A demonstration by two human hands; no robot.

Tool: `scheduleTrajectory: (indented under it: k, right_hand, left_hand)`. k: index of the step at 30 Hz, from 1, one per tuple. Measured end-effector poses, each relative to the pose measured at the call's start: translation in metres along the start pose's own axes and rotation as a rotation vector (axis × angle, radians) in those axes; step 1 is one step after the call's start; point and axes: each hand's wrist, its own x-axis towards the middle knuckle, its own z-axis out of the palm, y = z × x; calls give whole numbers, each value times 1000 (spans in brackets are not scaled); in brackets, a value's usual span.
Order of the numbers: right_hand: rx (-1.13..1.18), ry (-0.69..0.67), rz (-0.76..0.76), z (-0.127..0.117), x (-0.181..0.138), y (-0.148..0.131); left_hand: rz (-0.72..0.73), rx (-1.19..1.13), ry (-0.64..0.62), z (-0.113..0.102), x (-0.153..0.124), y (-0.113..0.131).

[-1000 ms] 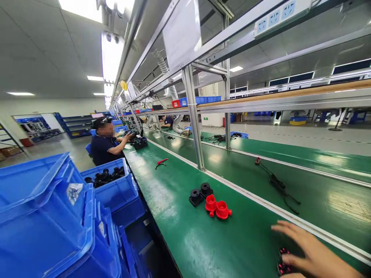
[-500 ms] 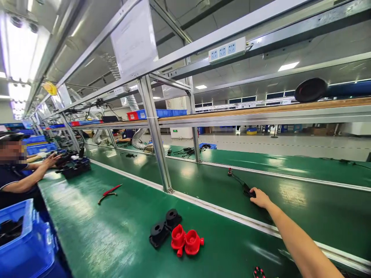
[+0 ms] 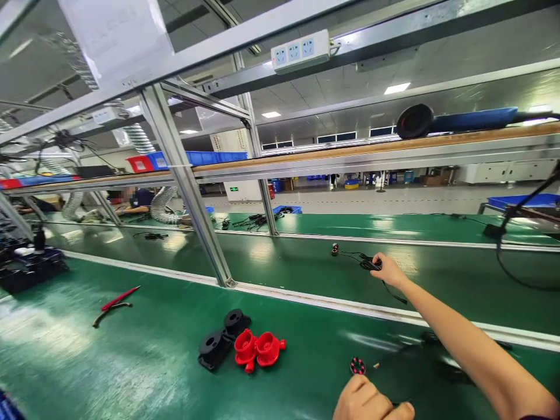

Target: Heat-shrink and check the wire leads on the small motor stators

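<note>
My right hand (image 3: 388, 272) reaches over the dark green strip beyond the rail, its fingers closed on a coiled black cable (image 3: 366, 263). From this coil a thin lead runs left to a small round metallic-looking end piece (image 3: 335, 249). Low in the view, my left hand (image 3: 370, 402) is curled, and what its fingers hold is hidden. Just above its knuckles lies a small round black part with red dots (image 3: 357, 366). Farther left, two red plastic housings (image 3: 268, 349) sit against two black housings (image 3: 214, 349) on the green bench.
A red-handled tool (image 3: 120, 298) lies on the bench at left, near black parts (image 3: 30, 265). The metal post (image 3: 190, 192) and pale rail (image 3: 306, 301) divide the surfaces. Dark blurred cables (image 3: 450, 364) lie beneath my right forearm. A blue-handled tool (image 3: 475, 119) rests on the shelf.
The view has swung right, and the co-worker at near left is out of sight. My left hand has come into view at the bottom. My right hand stays at the cable.
</note>
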Motion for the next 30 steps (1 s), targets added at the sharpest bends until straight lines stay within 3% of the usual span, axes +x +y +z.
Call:
scheduleTrajectory:
  k: [3, 12, 21, 26, 30]
  right_hand:
    - [72, -18, -1, -24, -23, 25]
    - [222, -185, 5, -79, -120, 87]
    - [141, -232, 58, -101, -193, 102]
    - [-49, -193, -10, -126, -184, 91]
    - [-153, -128, -72, -106, -127, 71]
  left_hand:
    - [4, -16, 143, -6, 10, 3]
    - [-22, -142, 32, -17, 17, 11]
    - [-28, -173, -45, -17, 15, 15]
    - [-27, -140, -5, -14, 16, 22]
    - [15, -118, 21, -10, 18, 24]
